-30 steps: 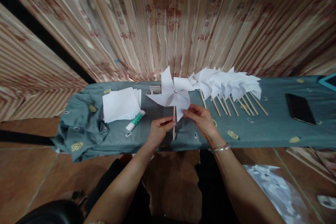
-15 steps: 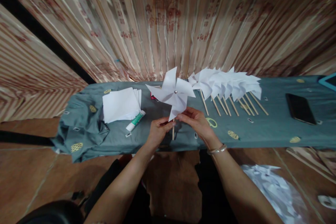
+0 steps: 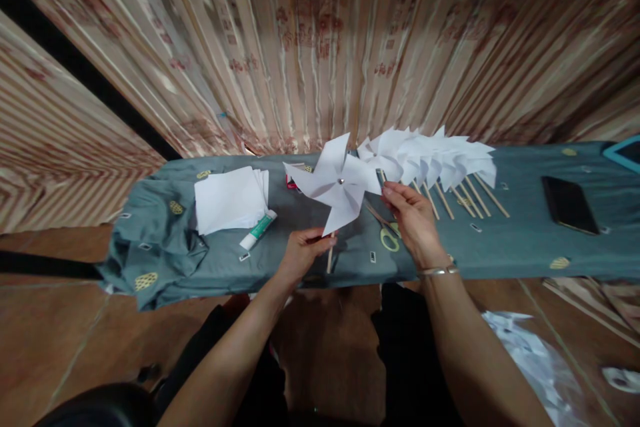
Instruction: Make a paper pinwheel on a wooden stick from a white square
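My left hand [image 3: 304, 252] is closed around the thin wooden stick of a white paper pinwheel [image 3: 336, 181], just below its lowest blade. The pinwheel is upright above the table's front half, with a small shiny pin at its centre. My right hand [image 3: 413, 219] is at the tip of the right blade, thumb and fingers drawn together on it; the exact contact is partly hidden. Under that blade lie scissors [image 3: 390, 238] with yellow-green handles, partly covered by my right hand. Behind it, a row of finished-looking white pinwheels [image 3: 435, 159] lies overlapping, sticks pointing toward me.
On the cloth-covered table [image 3: 505, 250], a stack of white paper [image 3: 230, 197] lies left with a green-and-white glue stick [image 3: 258, 229] at its corner. A small red item [image 3: 291, 181] sits behind the pinwheel. At right are a black phone [image 3: 570, 205] and a blue-edged object [image 3: 625, 155]. A bag of white paper pieces [image 3: 530, 360] is on the floor.
My right hand has moved from the stick area up and right to the right blade. The pinwheel's head has turned and shifted slightly right. The left hand keeps its hold, and more of the scissors shows.
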Motion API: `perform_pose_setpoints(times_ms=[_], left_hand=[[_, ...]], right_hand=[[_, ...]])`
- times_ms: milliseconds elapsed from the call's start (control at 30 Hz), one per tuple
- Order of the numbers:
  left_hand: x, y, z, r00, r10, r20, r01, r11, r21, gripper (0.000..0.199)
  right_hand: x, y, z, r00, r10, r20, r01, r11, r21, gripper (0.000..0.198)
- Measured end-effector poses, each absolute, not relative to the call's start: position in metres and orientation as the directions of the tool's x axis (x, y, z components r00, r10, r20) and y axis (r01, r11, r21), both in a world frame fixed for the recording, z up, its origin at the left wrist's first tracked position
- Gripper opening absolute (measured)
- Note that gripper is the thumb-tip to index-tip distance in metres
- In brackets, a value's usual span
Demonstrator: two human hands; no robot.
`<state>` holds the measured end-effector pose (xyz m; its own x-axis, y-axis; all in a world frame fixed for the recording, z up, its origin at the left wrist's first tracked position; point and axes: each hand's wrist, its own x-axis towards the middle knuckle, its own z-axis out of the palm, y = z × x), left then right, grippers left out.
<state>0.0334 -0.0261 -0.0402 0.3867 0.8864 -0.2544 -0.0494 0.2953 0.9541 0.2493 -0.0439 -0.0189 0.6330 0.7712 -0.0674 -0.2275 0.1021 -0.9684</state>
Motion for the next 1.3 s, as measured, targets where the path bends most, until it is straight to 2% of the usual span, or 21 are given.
perform_pose_setpoints(times_ms=[167,467,1300], left_hand=[[0.033,-0.025,-0.041,0.376,0.893,-0.246,-0.058,0.288,0.956,0.034],[0.033,-0.023,-0.039,0.316,0.925,-0.212,-0.12,0.261,0.958,0.034],[0.034,-0.022,-0.037,0.245,0.948,-0.203,-0.126,0.239,0.963,0.026]], right_hand=[[0.246,-0.042,-0.018,0.606,0.792,-0.079,-0.237,0.085,-0.968,0.033],[0.228,-0.048,-0.011,0.541,0.825,-0.166,-0.349,0.041,-0.936,0.037],[0.183,-0.064,-0.016,0.249,0.948,-0.198,-0.362,-0.098,-0.927,0.03]])
